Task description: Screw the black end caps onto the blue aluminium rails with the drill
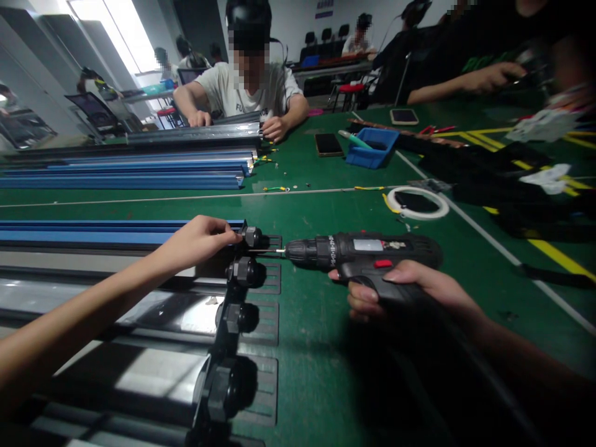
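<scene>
My right hand point(421, 284) grips a drill-driver point(344, 249); my left hand point(203, 241) pinches beside a cable gland point(252, 236), hold unclear. Screwdriving seems underway, next needing steady alignment.

There are one drill point(358, 254), two phones point(328, 144) point(404, 117), one blue bin point(365, 157), one white ring point(419, 215).

Dim overall; window point(116, 31) overexposed, beyond and left of drill point(344, 248). Glare on silver profiles point(198, 320) lower left of drill; deep shadow beneath; blur upper right.
</scene>
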Available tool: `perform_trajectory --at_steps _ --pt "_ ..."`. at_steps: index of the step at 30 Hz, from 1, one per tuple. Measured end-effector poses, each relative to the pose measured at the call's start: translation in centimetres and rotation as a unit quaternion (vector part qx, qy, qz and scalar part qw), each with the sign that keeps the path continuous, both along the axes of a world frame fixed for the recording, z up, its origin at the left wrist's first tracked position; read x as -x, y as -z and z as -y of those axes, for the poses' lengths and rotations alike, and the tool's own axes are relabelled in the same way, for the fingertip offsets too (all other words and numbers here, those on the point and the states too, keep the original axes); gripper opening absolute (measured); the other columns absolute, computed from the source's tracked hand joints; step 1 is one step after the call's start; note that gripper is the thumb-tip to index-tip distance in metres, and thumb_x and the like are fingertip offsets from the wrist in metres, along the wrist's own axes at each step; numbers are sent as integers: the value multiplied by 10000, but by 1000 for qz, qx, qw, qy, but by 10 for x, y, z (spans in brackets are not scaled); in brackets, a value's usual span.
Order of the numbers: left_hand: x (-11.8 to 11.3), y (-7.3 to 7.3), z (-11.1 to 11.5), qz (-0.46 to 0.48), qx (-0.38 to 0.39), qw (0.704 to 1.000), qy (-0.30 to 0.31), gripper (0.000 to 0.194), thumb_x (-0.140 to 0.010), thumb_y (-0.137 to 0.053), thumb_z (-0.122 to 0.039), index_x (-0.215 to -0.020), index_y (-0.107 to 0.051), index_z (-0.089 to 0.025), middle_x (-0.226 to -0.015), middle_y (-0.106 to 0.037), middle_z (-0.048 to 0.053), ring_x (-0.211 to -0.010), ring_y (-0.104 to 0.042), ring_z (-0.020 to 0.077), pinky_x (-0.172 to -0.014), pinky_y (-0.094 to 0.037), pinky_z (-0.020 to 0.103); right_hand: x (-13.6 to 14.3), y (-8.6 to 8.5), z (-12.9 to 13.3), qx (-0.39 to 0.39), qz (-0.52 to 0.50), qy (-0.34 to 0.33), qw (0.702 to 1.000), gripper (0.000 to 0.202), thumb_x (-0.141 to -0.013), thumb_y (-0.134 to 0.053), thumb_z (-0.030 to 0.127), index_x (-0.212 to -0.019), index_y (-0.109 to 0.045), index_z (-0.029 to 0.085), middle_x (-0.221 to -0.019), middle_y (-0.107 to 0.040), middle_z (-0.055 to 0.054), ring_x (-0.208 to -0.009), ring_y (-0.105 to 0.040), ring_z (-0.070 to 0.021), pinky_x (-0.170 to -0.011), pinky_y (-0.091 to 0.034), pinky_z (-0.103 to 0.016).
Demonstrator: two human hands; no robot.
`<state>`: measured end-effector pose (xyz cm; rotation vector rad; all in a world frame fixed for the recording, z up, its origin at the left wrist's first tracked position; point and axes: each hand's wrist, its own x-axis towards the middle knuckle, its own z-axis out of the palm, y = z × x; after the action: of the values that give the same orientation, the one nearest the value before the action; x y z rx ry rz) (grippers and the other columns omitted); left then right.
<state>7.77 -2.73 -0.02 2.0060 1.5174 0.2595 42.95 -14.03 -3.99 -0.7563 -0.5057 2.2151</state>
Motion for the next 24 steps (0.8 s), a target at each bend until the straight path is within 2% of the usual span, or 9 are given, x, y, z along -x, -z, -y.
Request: perform_trajectory --at_steps 3,7,11,17,20,22,24 --pt "0 0 1 -10 -3 1000 0 500 -884 -546 -629 -849 -732 -167 -658 -602 29 -554 -475 150 -513 -273 287 2 -3 0 13 17 7 1000 497 -749 -573 287 -1167 -702 52 -738 -548 -41 -672 -533 -176 -755 -499 -390" --pt "-1 -1 2 -15 0 1000 -6 509 -871 -542 -657 -824 -726 -184 -638 -592 22 -563 -491 159 -531 -296 291 4 -11 -1 17 71 12 997 409 -777 -511 292 -1086 -710 112 -728 -507 -22 -654 -492 -144 -777 -487 -435" --pt "-2 -2 2 -23 -4 1000 -9 503 -868 -539 -654 -839 -731 -190 -628 -585 17 -560 -482 161 -530 -280 290 4 -14 -1 41 45 18 998 441 -785 -495 289 -1115 -703 83 -723 -519 -25 -651 -497 -137 -760 -485 -422" --pt "-2 -2 1 -27 -1 1000 -8 508 -876 -544 -644 -835 -731 -174 -650 -591 22 -582 -481 157 -541 -275 284 -5 5 -8 50 -24 -7 998 476 -766 -609 289 -1186 -688 79 -791 -611 -57 -680 -579 -175 -787 -564 -379" --pt "-3 -2 2 -24 5 1000 -8 502 -882 -550 -640 -828 -725 -172 -677 -608 17 -600 -490 154 -555 -280 279 -12 17 -12 44 -52 -40 997 543 -750 -647 313 -1237 -673 73 -836 -639 -68 -698 -609 -187 -720 -582 -338" --pt "-4 -4 2 -25 6 1000 -9 494 -884 -554 -635 -823 -721 -174 -684 -613 13 -606 -493 153 -559 -278 277 -14 19 -12 35 -53 -54 997 574 -753 -648 328 -1269 -660 77 -859 -647 -76 -719 -623 -201 -665 -574 -321" --pt "-4 -5 3 -28 4 1000 -8 484 -884 -559 -629 -831 -722 -176 -697 -625 13 -619 -504 157 -568 -281 275 -15 16 -10 24 -43 -45 998 572 -757 -638 325 -1266 -663 66 -857 -646 -86 -731 -628 -218 -681 -570 -340"
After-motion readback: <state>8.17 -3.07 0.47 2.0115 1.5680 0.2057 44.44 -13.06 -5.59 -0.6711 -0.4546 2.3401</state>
